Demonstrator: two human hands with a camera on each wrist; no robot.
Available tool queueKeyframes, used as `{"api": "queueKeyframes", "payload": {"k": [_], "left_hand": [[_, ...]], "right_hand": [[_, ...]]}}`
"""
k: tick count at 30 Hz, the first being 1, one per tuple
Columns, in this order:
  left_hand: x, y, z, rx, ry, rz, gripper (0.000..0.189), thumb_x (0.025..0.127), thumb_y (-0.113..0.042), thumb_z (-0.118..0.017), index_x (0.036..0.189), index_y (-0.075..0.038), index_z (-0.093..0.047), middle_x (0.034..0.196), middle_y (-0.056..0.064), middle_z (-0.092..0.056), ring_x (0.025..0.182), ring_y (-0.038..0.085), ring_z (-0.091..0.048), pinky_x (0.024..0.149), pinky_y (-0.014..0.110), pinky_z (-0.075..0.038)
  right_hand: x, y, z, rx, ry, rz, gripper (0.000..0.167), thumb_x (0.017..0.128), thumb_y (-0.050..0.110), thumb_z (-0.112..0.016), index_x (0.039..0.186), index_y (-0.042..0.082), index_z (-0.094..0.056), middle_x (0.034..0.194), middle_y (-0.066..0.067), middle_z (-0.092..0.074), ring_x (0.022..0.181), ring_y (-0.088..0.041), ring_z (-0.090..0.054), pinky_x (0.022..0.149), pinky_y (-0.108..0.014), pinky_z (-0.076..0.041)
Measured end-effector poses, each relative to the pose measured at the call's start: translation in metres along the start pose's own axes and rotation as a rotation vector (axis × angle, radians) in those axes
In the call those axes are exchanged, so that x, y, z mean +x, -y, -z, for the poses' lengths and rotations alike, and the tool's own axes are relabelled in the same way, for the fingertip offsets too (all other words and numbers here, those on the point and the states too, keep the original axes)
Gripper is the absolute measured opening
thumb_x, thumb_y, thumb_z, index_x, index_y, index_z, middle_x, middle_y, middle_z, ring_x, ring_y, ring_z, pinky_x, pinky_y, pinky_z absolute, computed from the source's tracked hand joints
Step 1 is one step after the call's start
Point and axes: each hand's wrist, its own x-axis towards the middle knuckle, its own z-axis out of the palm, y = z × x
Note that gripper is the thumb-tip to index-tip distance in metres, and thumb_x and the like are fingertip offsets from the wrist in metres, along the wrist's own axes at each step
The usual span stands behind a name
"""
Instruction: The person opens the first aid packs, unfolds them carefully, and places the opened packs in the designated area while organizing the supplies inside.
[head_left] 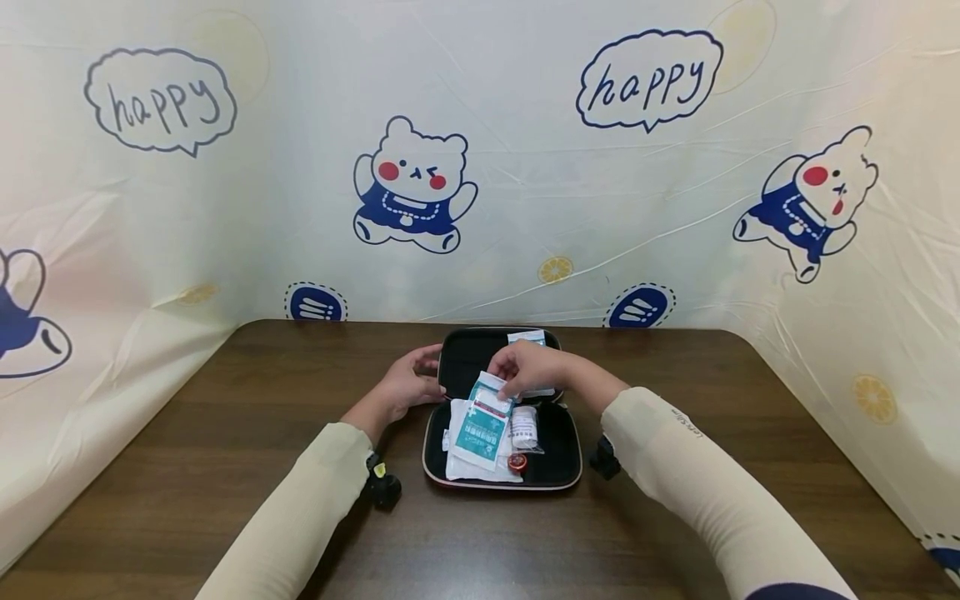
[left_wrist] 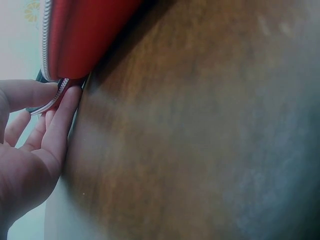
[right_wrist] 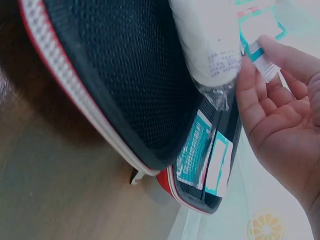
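Observation:
A red zip case [left_wrist: 92, 35] with a black lining lies open on the table. Its lid edge is held by my left hand [head_left: 405, 383], thumb on one side and fingers on the other near the hinge. My right hand [head_left: 532, 365] pinches the top end of a teal-and-white packet [head_left: 482, 429] over the case's lower half. Under that packet lies a larger white packet [head_left: 459, 473]. Beside them are a white bandage roll [head_left: 524, 427] in clear wrap and a small round red item [head_left: 517, 462]. Teal-and-white packets [right_wrist: 195, 150] sit in the lid's mesh pocket, partly behind my right hand in the head view.
The brown wooden table [head_left: 262, 433] extends around the case. Behind it hangs a pale curtain [head_left: 517, 183] printed with bears and speech bubbles. Dark wrist devices [head_left: 384, 490] are strapped to both forearms.

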Motion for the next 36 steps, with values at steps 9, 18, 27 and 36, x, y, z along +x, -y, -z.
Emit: {"api": "queueKeyframes", "payload": {"k": [9, 18, 27, 36], "left_hand": [[-0.001, 0.000, -0.001, 0.010, -0.006, 0.000, 0.079, 0.081, 0.019, -0.062, 0.147, -0.020, -0.041, 0.135, 0.016, -0.041, 0.105, 0.033, -0.057, 0.083, 0.038, -0.057], [-0.001, 0.000, -0.001, 0.017, 0.009, -0.008, 0.081, 0.081, 0.021, -0.060, 0.148, -0.017, -0.038, 0.134, 0.018, -0.042, 0.103, 0.031, -0.058, 0.082, 0.038, -0.057], [-0.001, 0.000, -0.001, 0.012, 0.017, -0.016, 0.081, 0.081, 0.022, -0.059, 0.149, -0.016, -0.038, 0.134, 0.019, -0.041, 0.103, 0.032, -0.057, 0.081, 0.039, -0.057], [-0.001, -0.001, 0.000, 0.014, 0.019, -0.015, 0.081, 0.081, 0.021, -0.060, 0.149, -0.015, -0.037, 0.134, 0.019, -0.041, 0.102, 0.032, -0.058, 0.081, 0.039, -0.058]], "right_hand": [[-0.010, 0.001, 0.015, 0.082, -0.015, 0.026, 0.020, 0.089, 0.000, -0.068, 0.108, 0.004, -0.067, 0.097, -0.006, -0.069, 0.084, -0.021, -0.064, 0.074, -0.042, -0.058], [-0.015, 0.005, 0.030, 0.071, -0.040, 0.033, 0.019, 0.089, 0.000, -0.068, 0.107, 0.004, -0.068, 0.096, -0.007, -0.070, 0.084, -0.022, -0.065, 0.071, -0.037, -0.059], [-0.019, 0.003, 0.040, 0.105, -0.076, 0.031, 0.021, 0.089, 0.000, -0.068, 0.109, 0.003, -0.068, 0.099, -0.009, -0.069, 0.086, -0.024, -0.064, 0.072, -0.038, -0.058], [-0.018, 0.004, 0.046, 0.123, -0.104, 0.009, 0.022, 0.089, -0.001, -0.067, 0.111, 0.001, -0.067, 0.100, -0.010, -0.069, 0.086, -0.024, -0.065, 0.076, -0.047, -0.057]]}}
